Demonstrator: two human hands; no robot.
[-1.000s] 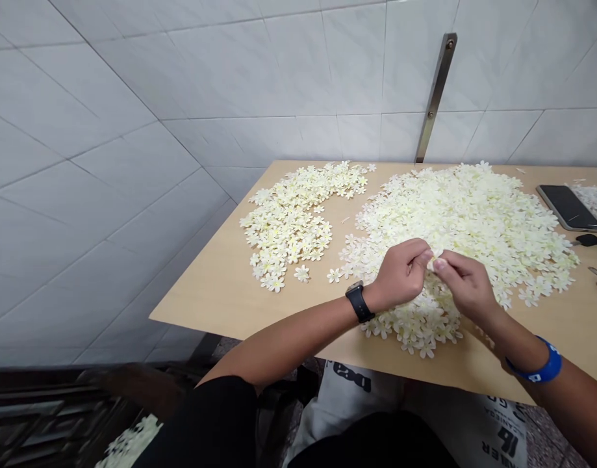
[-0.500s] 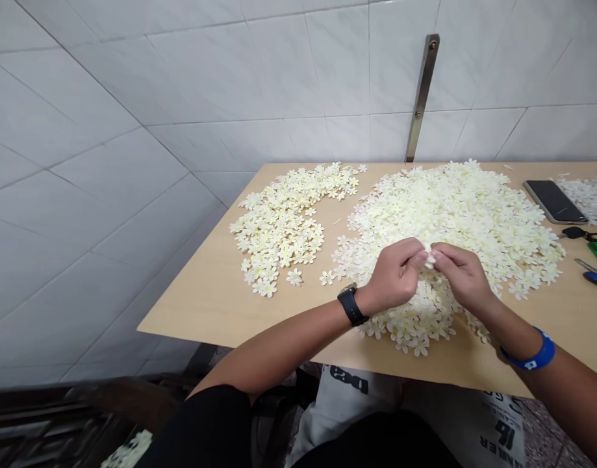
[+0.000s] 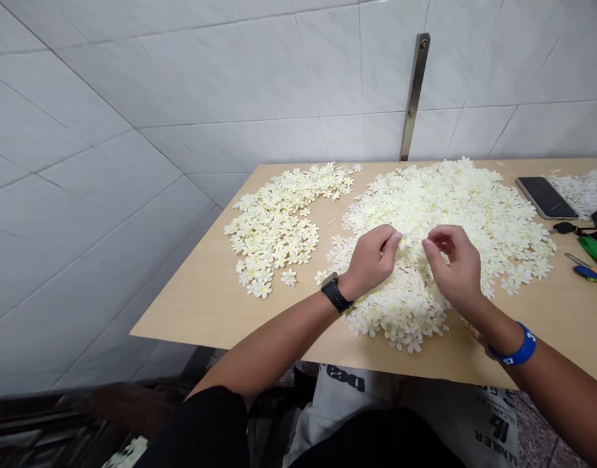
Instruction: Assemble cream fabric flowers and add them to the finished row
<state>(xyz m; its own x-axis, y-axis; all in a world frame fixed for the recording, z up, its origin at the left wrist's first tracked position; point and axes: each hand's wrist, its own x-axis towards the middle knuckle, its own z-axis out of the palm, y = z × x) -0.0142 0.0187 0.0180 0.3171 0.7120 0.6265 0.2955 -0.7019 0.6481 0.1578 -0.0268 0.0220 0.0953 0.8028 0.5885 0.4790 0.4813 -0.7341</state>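
Note:
Over the large pile of white and pale-yellow artificial flowers [image 3: 449, 201], my left hand [image 3: 373, 259] is closed, thumb pressed on the curled fingers. Whatever it may pinch is too small or hidden to make out. A short gap to the right, my right hand [image 3: 453, 263] is curled with thumb and forefinger nearly together; I cannot make out what is between them. Both hands hover just above the blossoms. To the left lies a smaller, curved spread of the same flowers [image 3: 279, 231], with a few single blossoms [image 3: 289, 277] beside it.
A phone [image 3: 546, 197] lies at the table's right, beside a heap of small white pieces [image 3: 585, 192]. Scissors [image 3: 590, 272] and a green object [image 3: 594, 251] are near the right edge. The wooden tabletop [image 3: 191, 299] meets a tiled wall behind.
My hands, which were touching with a small white flower piece between the fingertips, have moved apart. My left hand shifted left. The view has shifted slightly.

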